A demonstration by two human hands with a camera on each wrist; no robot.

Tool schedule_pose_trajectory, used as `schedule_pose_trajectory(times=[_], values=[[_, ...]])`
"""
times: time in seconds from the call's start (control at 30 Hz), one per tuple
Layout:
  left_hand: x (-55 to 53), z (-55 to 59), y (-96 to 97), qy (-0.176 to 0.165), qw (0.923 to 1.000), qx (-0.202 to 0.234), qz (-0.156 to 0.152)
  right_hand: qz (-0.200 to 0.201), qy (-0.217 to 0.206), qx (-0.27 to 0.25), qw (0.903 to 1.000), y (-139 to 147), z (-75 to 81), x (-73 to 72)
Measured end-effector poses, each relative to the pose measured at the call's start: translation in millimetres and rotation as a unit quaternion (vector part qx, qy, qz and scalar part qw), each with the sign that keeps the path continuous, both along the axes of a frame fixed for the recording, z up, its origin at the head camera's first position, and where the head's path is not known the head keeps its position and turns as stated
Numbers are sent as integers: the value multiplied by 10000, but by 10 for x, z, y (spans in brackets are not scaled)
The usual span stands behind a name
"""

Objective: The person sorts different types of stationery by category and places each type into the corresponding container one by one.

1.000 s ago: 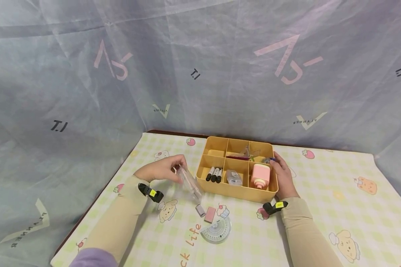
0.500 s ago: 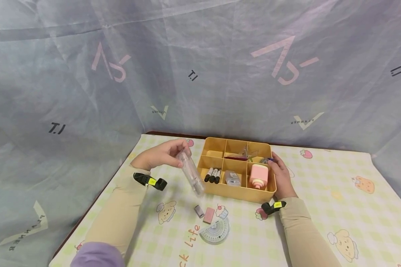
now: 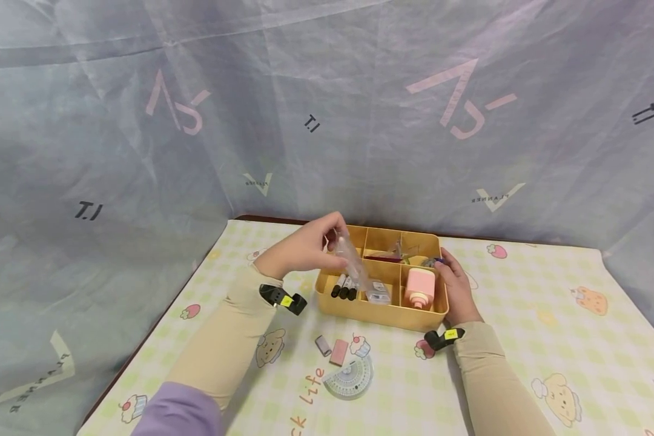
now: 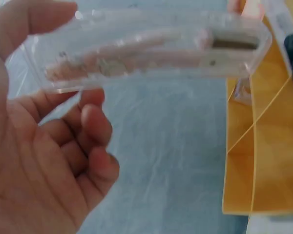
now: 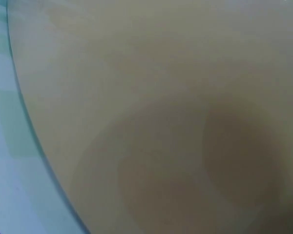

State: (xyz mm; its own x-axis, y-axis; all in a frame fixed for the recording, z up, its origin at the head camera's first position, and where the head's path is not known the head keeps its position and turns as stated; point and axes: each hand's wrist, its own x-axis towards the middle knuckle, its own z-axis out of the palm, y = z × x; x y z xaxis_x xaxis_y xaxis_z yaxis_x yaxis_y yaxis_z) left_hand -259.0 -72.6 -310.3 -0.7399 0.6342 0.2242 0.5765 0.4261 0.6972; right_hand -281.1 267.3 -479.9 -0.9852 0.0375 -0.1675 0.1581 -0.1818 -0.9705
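My left hand (image 3: 313, 245) pinches one end of a clear plastic pen case (image 4: 151, 51) between thumb and fingers. Pinkish pens show through its walls in the left wrist view. In the head view the case slants down over the front-left part of a yellow divided storage box (image 3: 381, 313). My right hand (image 3: 459, 290) grips that box by its right side, thumb at the rim. Inside stand black-and-white markers (image 3: 343, 287), a clear correction-tape-like item (image 3: 378, 293) and a pink bottle (image 3: 419, 286). The right wrist view holds little but the tan box wall (image 5: 136, 73).
In front of the box lie a small grey sharpener-like piece (image 3: 323, 346), a pink eraser (image 3: 339, 352) and a clear protractor (image 3: 351, 378). Rear compartments hold a dark red item (image 3: 383, 258) and thin clear pieces. A grey cloth (image 3: 327, 121) hangs behind the table.
My left hand has lifted the pen case and carried it right, from beside the box to over its front-left compartments. My right hand has kept its grip on the box.
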Motion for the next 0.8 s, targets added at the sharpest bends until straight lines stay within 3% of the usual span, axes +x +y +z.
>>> schedule_pose_trajectory(times=[0.17, 0.4, 0.6, 0.8], values=[[23, -70, 208, 306, 9965, -750, 189, 37, -17, 53, 10000, 7, -4, 7], [79, -225, 380, 600, 9873, -1457, 222, 41, 40, -29, 10000, 4, 0, 0], [110, -442, 536, 1434, 9593, -2403, 380, 25, 107, -129, 9999, 1, -3, 3], [114, -594, 632, 2113, 9336, -2858, 442, 16, 127, -125, 9998, 3, -17, -6]])
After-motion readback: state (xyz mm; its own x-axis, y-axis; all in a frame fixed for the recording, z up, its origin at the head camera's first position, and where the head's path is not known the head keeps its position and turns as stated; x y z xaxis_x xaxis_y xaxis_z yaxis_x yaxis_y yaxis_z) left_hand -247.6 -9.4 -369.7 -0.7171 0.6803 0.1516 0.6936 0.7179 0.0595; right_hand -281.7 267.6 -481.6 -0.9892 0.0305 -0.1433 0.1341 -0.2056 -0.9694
